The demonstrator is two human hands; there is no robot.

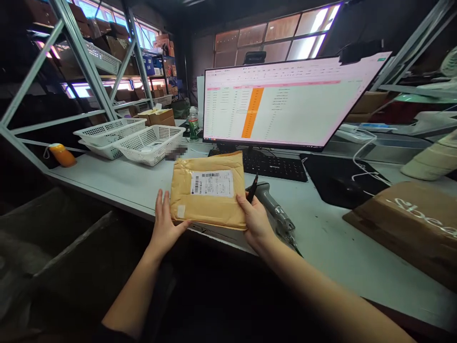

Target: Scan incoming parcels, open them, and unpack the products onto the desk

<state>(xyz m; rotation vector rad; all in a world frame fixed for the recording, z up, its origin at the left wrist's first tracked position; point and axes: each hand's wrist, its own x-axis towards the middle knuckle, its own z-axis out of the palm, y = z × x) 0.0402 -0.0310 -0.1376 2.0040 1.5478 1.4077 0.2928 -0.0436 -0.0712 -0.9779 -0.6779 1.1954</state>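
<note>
A yellow padded envelope (pixel 210 209) with a white barcode label (pixel 214 184) is held up above the table's front edge, label facing me. My right hand (pixel 257 220) grips its right edge, thumb on the front. A black pen (pixel 252 187) sticks up from the same hand. At the lower left corner is my left hand (pixel 166 228), its fingers stretched out beside the envelope and its thumb along the bottom edge. Just beyond my right hand, a grey barcode scanner (pixel 273 205) lies on the table.
Behind the envelope stand a monitor (pixel 303 109) and a black keyboard (pixel 285 168). White plastic baskets (pixel 153 143), an orange bottle (pixel 62 155) and a drink bottle (pixel 193 126) are to the left. A mouse pad (pixel 332 181) and cardboard box (pixel 403 224) lie right.
</note>
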